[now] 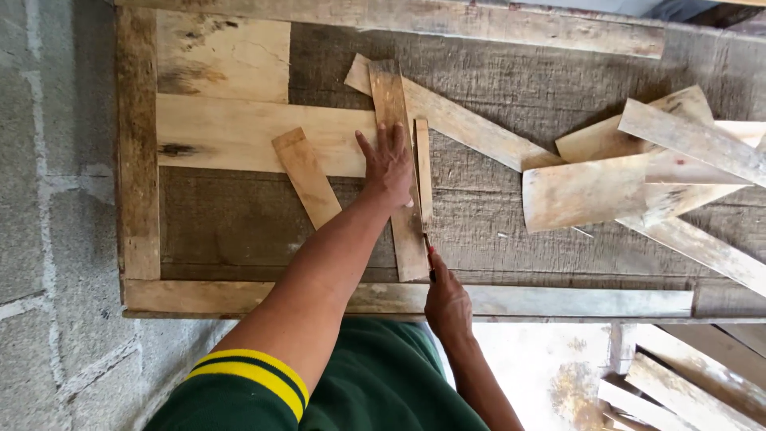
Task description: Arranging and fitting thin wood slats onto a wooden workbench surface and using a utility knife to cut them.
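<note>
Green cloth of the person's shirt, with a yellow and dark band on the left sleeve, fills the bottom of the view, and both bare forearms reach forward from it over the near edge of a rough wooden table. At the right hand, the fingers are curled shut around a thin tool with a red tip, most likely a pencil or small blade; the exact kind is too small to tell. Its point stands just beyond the knuckles, touching the right-hand edge of an upright wooden strip. Farther out, the left hand lies flat on that same strip, fingers spread and straight, palm pressing down, gripping nothing. Just right of those fingers a narrower slat lies alongside the strip, touching it. Left of the fingers a short plank rests at a tilt on a wide pale board. Beyond the fingertips a long slanted plank passes under the top of the strip. Well off to the right of both hands lies a loose pile of pale offcuts, overlapping one another. A grey block wall stands left of the table, and more planks lie low on the right, below the table edge.
</note>
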